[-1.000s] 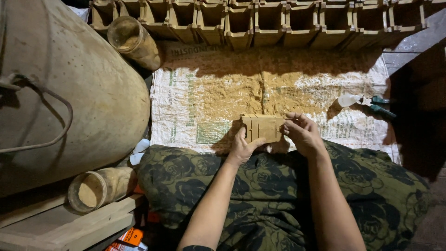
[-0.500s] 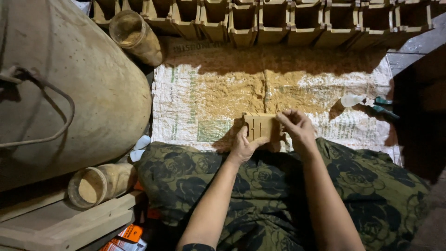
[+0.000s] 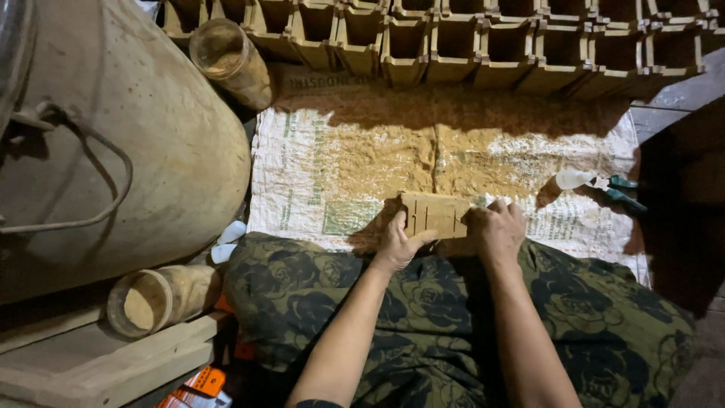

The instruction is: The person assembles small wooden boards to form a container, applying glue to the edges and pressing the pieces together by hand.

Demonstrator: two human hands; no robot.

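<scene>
Gripping a grooved wooden block [image 3: 436, 214] from both ends, the left hand [image 3: 399, 243] and right hand [image 3: 495, 230] hold it over the lap's edge. Beyond it lies a sawdust-strewn sack [image 3: 362, 162]; farther off, a row of wooden boxes [image 3: 483, 45]. Right of the grip lie pliers [image 3: 619, 193]; left, a big drum [image 3: 121, 143].

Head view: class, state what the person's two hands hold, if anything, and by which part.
Both hands hold one small grooved wooden block. The left hand grips its left end, thumb along the lower edge; the right hand grips its right end.
</scene>
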